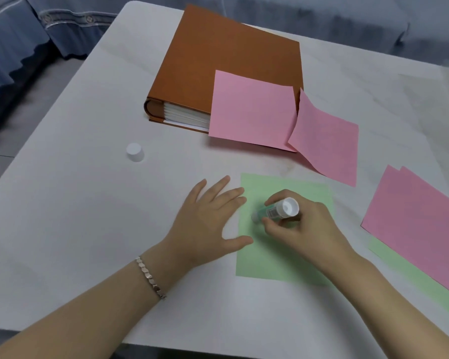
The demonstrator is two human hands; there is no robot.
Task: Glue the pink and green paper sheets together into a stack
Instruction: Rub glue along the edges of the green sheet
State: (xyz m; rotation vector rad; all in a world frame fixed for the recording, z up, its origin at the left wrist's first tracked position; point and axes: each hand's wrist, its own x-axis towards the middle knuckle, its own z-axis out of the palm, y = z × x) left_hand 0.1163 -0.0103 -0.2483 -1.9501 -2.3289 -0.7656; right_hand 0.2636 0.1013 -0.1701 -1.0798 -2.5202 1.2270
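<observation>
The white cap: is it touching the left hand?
Apart. The head view shows the white cap standing alone, with bare table plainly between it and the left hand, which rests flat at the edge of the green sheet.

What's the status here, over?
Left hand flat, fingers on green sheet edge. Right hand grips glue stick, tip on sheet. Nothing in the way.
</observation>
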